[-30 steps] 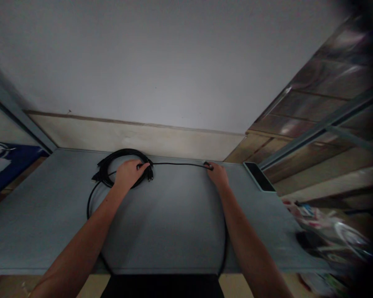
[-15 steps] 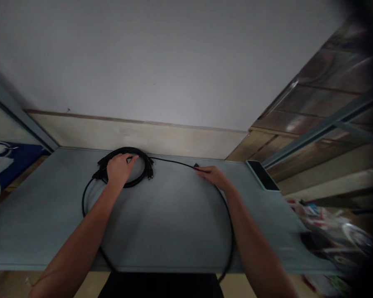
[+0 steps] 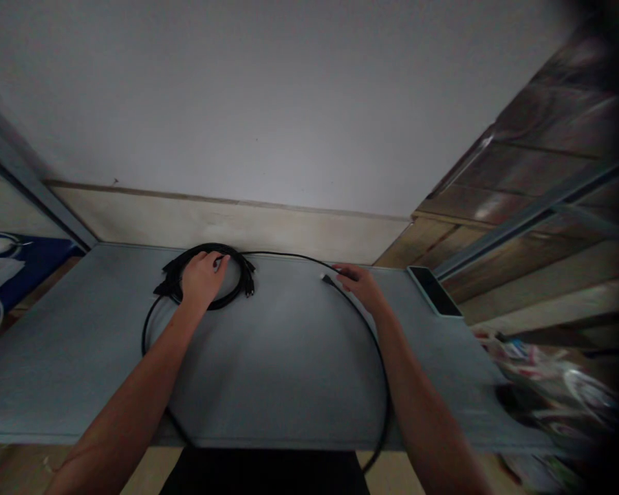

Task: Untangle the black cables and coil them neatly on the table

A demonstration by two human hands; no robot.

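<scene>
A coil of black cable (image 3: 225, 302) lies near the back of the grey table, with several plugs at its right and left sides. My left hand (image 3: 202, 278) is closed on the coil's upper part, fingers curled round a strand. From the coil one black length runs right along the table's back edge to my right hand (image 3: 360, 287), whose fingers are pinched on it. Just left of those fingers, a cable plug (image 3: 329, 280) with a pale tip rests on the tabletop. Its cable curves under my right forearm and hangs over the front edge.
A phone (image 3: 435, 291) in a pale case lies at the table's right end. Metal posts (image 3: 36, 185) stand at the corners, and a white wall rises behind. Plastic-wrapped items (image 3: 562, 392) sit beyond the right edge; blue fabric (image 3: 25, 268) is at the far left.
The plug has come out from by my right fingers and now lies apart, pale tip showing. My right hand has shifted slightly up, and the cable between my hands bows more towards the wall.
</scene>
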